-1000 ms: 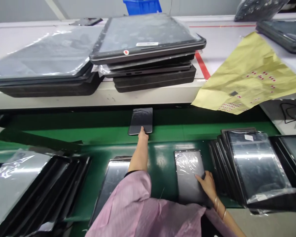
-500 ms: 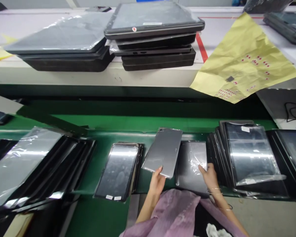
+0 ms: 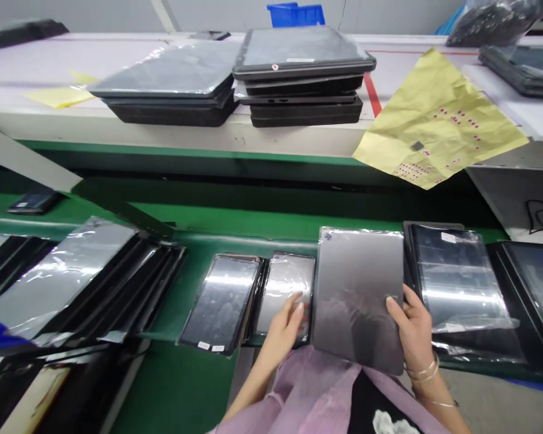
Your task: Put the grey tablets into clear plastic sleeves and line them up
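Pinching grip on the right, and we're looking at the right hand (image 3: 415, 330) closed on the edge of a silver tablet (image 3: 357, 298), thumb pressed on the face we can see, the other fingers out of sight behind it. We've got a big, flat slab in a clear plastic bag, with a dull metal back, a soft sheen across it and a small round mark at the upper left corner that we can't make out. It's held tilted over the green tabletop (image 3: 253, 224), just beside the tall row of bagged screens (image 3: 457, 283) on our right, and its lower edge hangs in front of the pink smock (image 3: 312, 392). Over on the left, the left hand (image 3: 283, 328) has its fingers lying on a smaller bagged tablet (image 3: 286, 283), though we can't tell if they're actually gripping it. Its neighbour, a dark-screened tablet stack (image 3: 219, 301), sits just beside it. Both forearms angle in from the bottom of the frame, bracelets (image 3: 423, 371) on the right wrist. Up on the white shelf (image 3: 40, 66) are more tablet stacks (image 3: 303, 78) and a yellow sheet with red dots (image 3: 438, 120).
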Available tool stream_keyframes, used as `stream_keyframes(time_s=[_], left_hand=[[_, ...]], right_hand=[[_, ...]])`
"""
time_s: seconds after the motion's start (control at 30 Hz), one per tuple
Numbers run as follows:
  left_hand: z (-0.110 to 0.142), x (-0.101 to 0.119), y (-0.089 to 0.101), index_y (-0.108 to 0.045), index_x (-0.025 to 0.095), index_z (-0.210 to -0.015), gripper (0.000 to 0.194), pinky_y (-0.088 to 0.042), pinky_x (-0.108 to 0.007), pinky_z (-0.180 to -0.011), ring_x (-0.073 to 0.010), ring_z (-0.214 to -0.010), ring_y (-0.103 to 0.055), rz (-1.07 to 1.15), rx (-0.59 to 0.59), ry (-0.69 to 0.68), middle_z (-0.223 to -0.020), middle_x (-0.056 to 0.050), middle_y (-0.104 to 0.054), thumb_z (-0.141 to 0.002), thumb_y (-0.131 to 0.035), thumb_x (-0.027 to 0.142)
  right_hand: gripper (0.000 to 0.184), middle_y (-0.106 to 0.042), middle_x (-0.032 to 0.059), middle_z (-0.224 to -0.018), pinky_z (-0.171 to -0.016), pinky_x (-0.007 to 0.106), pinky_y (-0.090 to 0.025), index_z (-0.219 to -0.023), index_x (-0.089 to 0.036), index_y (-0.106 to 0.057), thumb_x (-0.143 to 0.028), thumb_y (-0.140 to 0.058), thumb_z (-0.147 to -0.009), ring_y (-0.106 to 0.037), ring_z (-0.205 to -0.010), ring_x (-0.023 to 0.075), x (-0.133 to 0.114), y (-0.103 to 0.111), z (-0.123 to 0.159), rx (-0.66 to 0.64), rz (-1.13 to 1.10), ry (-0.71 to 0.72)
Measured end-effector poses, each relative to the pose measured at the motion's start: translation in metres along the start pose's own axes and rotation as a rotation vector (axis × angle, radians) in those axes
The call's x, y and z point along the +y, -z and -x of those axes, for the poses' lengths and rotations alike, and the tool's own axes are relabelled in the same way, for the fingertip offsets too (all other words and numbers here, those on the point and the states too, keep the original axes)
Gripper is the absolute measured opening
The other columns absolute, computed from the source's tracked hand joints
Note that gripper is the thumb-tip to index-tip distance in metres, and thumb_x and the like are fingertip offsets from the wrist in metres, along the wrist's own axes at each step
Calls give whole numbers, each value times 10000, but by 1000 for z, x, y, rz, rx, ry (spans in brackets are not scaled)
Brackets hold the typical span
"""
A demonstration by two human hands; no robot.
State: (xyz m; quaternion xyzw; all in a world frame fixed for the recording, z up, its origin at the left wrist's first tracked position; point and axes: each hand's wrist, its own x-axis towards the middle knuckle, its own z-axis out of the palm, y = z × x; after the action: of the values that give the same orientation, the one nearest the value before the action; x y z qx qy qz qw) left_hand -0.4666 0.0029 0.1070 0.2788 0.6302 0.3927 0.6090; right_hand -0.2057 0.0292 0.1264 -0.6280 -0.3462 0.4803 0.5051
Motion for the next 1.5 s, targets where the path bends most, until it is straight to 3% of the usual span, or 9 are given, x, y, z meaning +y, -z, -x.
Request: stream_keyframes(time_s=[0.17,0.33,0.53,0.7,1.0,1.1,1.27,1.37,1.5], left_hand=[[39,93,-31,-197,263,-1538,724,-570,-292,-693,-177,-731,-673,-366,-79,-715,-972,-36,-724,-912,-562,276],[71,119,-35,-280,297,-1512,694,-571,-210,-776,-149,-910,-700,-586,-27,-1199,-1154,-52,-699,-897,-503,62],[81,126,-36,-569,286,-1328,552,-585,-162,-711,-115,-844,-710,-460,-104,-1283,-1059,-26,-712,-844,-546,20],[89,114,-47,-630,344,-1245,519,-604,-221,-751,-125,-839,-699,-390,97,-1254,-1156,-2,-676,-819,-621,48],[84,106,-38,-433,342,-1439,586,-596,-267,-767,-164,-856,-702,-408,-23,-1295,-1234,-35,-665,-886,-593,229],[43,88,-25,-11,290,-1551,664,-595,-294,-735,-164,-829,-701,-289,-11,-1047,-1202,-77,-684,-991,-363,353],[-45,10,10,-423,-1,-1374,548,-502,-453,-952,-336,-1149,-596,-1160,421,-130,-1232,-265,-605,-946,-459,339],[-64,-37,27,-438,-107,-1307,671,-510,-508,-865,-446,-1131,-567,-1273,476,53,-1187,-340,-568,-849,-622,347],[-66,-60,35,-520,-56,-1196,611,-476,-417,-921,-388,-1132,-569,-1256,499,82,-1182,-278,-554,-823,-667,404]], right_hand=[[484,-741,64,-951,-611,251,-518,-1145,-197,-627,-372,-778,-720,-690,-764,209,-41,-6,18,-15,-160,145],[371,-743,60,-890,-627,274,-541,-1078,-206,-675,-361,-745,-748,-688,-727,216,-60,2,31,65,-94,369],[302,-746,108,-891,-573,324,-548,-1097,-199,-663,-362,-623,-846,-714,-739,284,-44,26,36,-47,-21,358],[320,-752,110,-896,-639,395,-564,-1150,-214,-640,-329,-596,-854,-720,-687,306,-35,37,42,-93,-53,344],[388,-745,99,-949,-630,325,-578,-1192,-212,-644,-340,-649,-826,-719,-792,277,-35,39,49,-30,-82,338],[369,-749,66,-921,-648,260,-568,-1126,-209,-675,-353,-718,-789,-705,-765,215,-49,28,44,57,-6,309],[534,-690,9,-671,-506,232,-488,-1234,-149,-611,-480,-664,-818,-609,-528,156,-41,-3,15,35,416,320],[530,-679,33,-671,-542,272,-473,-1278,-110,-558,-482,-478,-910,-615,-530,186,-12,-20,-8,-62,795,299],[481,-711,145,-791,-602,329,-451,-1336,-57,-474,-333,-384,-952,-687,-709,296,23,-35,-25,-128,1071,208]])
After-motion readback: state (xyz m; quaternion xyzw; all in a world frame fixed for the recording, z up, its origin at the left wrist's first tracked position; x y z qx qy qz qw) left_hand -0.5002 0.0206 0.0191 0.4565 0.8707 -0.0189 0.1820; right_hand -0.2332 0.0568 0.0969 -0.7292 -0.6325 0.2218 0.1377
